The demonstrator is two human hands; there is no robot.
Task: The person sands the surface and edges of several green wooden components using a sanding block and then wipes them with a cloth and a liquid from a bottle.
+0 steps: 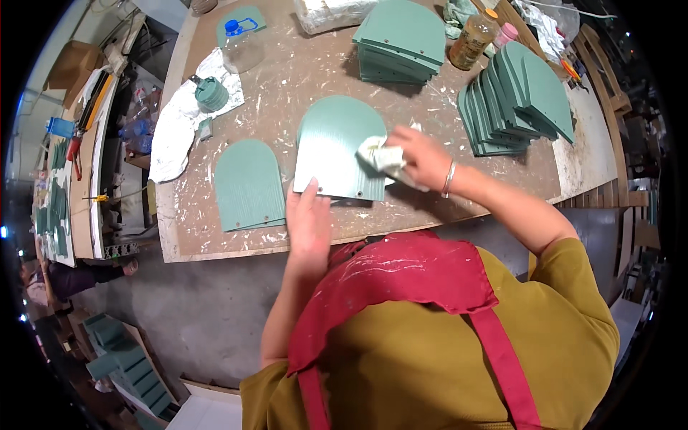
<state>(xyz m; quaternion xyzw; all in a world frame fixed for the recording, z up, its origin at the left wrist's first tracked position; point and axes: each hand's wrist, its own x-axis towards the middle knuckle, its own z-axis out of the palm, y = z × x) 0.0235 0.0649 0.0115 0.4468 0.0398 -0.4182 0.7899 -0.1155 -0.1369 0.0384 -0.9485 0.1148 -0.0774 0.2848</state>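
Note:
A green arch-topped panel (333, 147) with small holes near its straight edge is tilted above the table in front of me. My left hand (309, 222) grips its lower left corner, fingers at the near edge. In my right hand (424, 159) is a crumpled whitish cloth (380, 154), pressed against the panel's right side. Part of another green piece shows beneath the held panel. Just left of it lie a few similar green panels (249, 183), stacked flat. What my right fingertips do under the cloth is hidden.
The paint-spattered table (430, 208) carries green panel stacks at the back (400, 39) and right (512, 100). A bottle with an orange cap (474, 39), a clear jug (242, 50), a green-stained container (211, 93) and a white cloth (174, 136) stand or lie around.

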